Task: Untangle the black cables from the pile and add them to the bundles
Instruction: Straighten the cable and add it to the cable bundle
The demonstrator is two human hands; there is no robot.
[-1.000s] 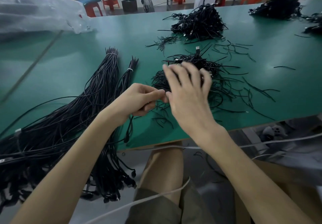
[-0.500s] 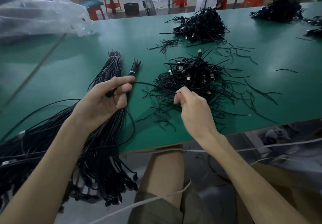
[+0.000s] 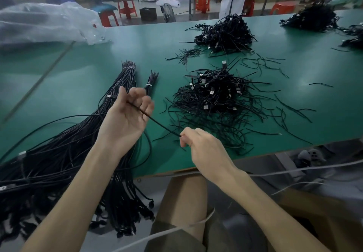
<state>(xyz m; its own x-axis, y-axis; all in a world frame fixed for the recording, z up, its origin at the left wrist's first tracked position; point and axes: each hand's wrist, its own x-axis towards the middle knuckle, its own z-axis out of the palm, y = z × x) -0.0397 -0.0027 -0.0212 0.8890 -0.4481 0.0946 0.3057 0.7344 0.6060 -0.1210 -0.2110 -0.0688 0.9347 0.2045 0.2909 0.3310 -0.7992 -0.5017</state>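
Black cable (image 3: 157, 123) held taut between both hands, just left of the pile (image 3: 216, 96).
Left hand (image 3: 127, 118) curls round it, right hand (image 3: 202, 145) pinches its end, hands apart. Left of the pile lie thick tied bundles (image 3: 125, 86); the pile looks far from finished, so plenty remains.

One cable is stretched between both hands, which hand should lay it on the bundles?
Probably left. The left hand grips the cable right above the bundles. The right hand pinches the cable's other end beside the pile, farther from them.
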